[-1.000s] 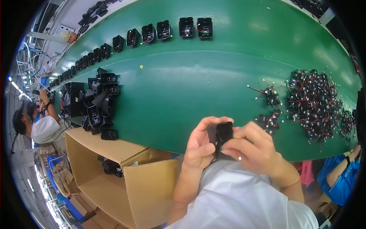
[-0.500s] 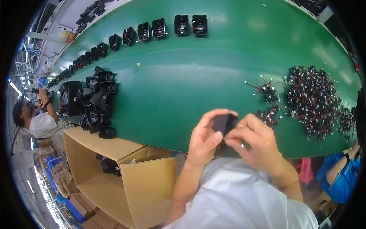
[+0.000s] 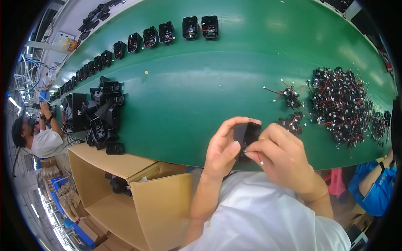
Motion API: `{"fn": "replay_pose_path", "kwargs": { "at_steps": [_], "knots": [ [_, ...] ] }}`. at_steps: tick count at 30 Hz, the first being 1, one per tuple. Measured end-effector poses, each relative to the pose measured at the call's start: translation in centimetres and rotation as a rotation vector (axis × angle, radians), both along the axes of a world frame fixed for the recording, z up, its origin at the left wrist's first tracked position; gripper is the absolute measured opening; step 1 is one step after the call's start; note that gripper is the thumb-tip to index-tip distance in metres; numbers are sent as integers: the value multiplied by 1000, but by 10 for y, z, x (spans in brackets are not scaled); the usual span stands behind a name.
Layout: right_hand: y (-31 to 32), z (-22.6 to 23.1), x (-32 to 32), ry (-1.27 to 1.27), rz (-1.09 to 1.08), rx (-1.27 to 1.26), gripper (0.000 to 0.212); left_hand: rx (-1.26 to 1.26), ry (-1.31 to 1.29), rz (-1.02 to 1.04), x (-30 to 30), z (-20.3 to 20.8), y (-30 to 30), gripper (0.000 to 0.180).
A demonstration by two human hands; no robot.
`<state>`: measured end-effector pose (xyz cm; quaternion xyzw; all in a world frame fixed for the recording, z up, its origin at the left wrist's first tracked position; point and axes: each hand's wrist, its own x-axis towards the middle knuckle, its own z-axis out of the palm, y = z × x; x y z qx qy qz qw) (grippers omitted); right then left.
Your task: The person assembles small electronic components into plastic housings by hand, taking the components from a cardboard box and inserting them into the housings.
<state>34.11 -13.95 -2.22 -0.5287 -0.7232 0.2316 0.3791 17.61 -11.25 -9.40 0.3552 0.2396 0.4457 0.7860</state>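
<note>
Near the front edge of the green table, my left hand is closed round a black plastic housing, thumb on its near side. My right hand pinches at the housing's right side. From between its fingers pokes a small white connector, which seems to belong to a wired part mostly hidden by the fingers. Just beyond my right hand lie small bunches of black parts with red and black wires. A large heap of the same wired parts spreads farther right.
Open black housings stand in a long row along the far side. A pile of black housings lies at left, above an open cardboard box. One person works at far left; a blue sleeve shows at right.
The housing in my left hand has turned slightly, and my left thumb has shifted along it. My right fingers stay at its side. The whole view has shifted a little.
</note>
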Motion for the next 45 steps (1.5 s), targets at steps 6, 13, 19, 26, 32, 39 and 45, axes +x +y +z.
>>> {"fn": "replay_pose_path", "kwargs": {
  "at_steps": [6,13,19,26,32,39,45],
  "knots": [
    [0,-2,5,-5,58,-93,20,49,-22,-145,-9,-2,1,57],
    [-2,2,2,-37,8,-59,20,-129,-90,-31,5,-2,-3,64],
    [-1,4,2,-109,-6,-46,18,41,54,15,6,0,-1,60],
    [8,-11,-2,48,23,-80,19,7,-101,22,4,-8,-3,56],
    [2,4,4,35,43,-104,30,-128,-306,27,2,-9,-3,59],
    [3,-10,2,15,17,-53,33,-137,-181,59,11,3,-7,64],
    [20,6,20,33,109,-123,34,192,264,253,-4,10,12,54]
  ]
}}
